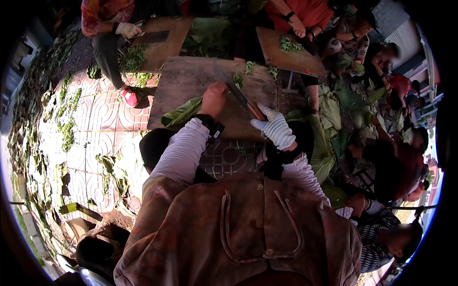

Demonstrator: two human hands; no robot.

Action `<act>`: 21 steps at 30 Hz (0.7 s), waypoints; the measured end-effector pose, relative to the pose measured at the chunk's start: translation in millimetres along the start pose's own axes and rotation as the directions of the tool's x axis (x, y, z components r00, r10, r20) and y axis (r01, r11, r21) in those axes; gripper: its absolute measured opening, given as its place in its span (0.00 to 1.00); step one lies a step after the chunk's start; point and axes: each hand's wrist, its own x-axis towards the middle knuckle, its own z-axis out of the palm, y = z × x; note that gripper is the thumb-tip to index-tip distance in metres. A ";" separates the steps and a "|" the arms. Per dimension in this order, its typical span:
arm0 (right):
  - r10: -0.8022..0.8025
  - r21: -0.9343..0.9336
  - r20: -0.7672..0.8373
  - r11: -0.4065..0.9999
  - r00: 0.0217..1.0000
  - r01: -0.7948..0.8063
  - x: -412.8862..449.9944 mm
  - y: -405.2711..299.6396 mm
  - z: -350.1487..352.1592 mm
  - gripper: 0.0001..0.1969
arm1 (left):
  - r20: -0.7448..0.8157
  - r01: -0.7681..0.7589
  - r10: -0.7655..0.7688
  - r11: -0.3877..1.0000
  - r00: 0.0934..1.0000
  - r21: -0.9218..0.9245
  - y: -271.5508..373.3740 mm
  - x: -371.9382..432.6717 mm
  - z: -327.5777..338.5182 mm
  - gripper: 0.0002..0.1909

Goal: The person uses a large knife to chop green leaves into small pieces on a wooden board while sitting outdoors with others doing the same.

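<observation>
My bare left hand (pixel 214 99) presses a rolled bundle of large green leaves (pixel 184 111) against a wooden board (pixel 186 77) in front of me. The bundle sticks out to the left of the wrist. In a white striped glove, my right hand (pixel 274 126) grips the wooden handle of a large knife (pixel 238 90). Its dark blade points up and left over the board, close beside the left fingers. Cut green shreds (pixel 238 80) lie just past the blade, and a smaller clump (pixel 250 67) rests near the board's far edge.
Across from me, co-workers sit at two more boards, one at left (pixel 179 28) and one at right (pixel 266 48). Large leaves (pixel 323 143) are heaped on my right, with several people beyond. Leaf scraps (pixel 68 132) litter the sunlit paving at left.
</observation>
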 end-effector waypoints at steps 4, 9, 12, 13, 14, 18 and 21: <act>-0.004 -0.099 0.032 0.995 0.999 0.007 1.2 -1.0 -1.1 0.31 | 0.001 0.010 -0.010 1.000 1.000 -0.011 2.5 -1.0 -1.3 0.08; -0.181 -0.325 0.034 0.928 0.983 0.182 32.4 11.1 6.5 0.31 | -0.011 -0.034 0.034 0.999 0.999 0.001 -1.7 0.3 0.3 0.07; -0.209 -0.259 0.068 0.940 0.975 0.220 60.3 18.7 14.4 0.31 | -0.007 -0.029 0.030 0.999 1.000 0.029 1.3 2.8 1.4 0.05; -0.327 -0.269 0.028 0.908 0.945 0.322 73.3 31.8 17.4 0.30 | -0.004 -0.033 0.033 0.999 0.999 0.027 3.1 4.7 3.4 0.05; -0.321 -0.237 0.031 0.918 0.946 0.319 75.2 29.1 20.9 0.30 | -0.003 -0.041 0.041 0.999 0.999 0.031 1.2 4.5 2.9 0.06; -0.094 0.060 -0.002 0.994 0.996 0.094 62.3 12.6 25.8 0.29 | -0.059 0.048 -0.049 0.999 0.997 -0.014 8.9 0.9 -0.2 0.09; -0.023 0.063 0.002 0.998 1.000 0.023 44.8 2.2 18.2 0.30 | -0.039 0.146 -0.151 0.983 0.988 -0.116 9.1 -1.2 0.0 0.11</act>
